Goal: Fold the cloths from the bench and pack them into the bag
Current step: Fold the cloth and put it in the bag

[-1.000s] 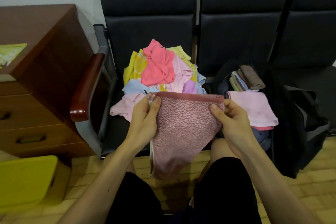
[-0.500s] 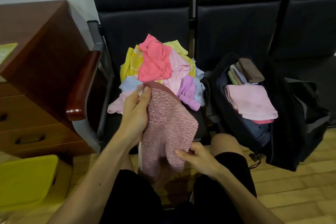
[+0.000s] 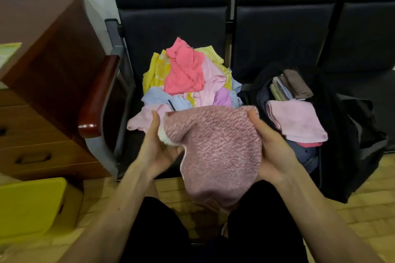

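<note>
Before bench (image 3: 171, 28): cloth (image 3: 220, 151) between left grip (image 3: 159, 147), right grip (image 3: 271, 147)

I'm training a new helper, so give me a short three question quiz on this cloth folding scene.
1. True or false: the left hand and right hand both hold the speckled pink towel.
2. The folded cloth in the black bag nearest the right hand is: A) yellow B) light pink C) green.
3. Fill in: the unfolded pile lies to the bag's ___.
Key: 1 true; 2 B; 3 left.
</note>
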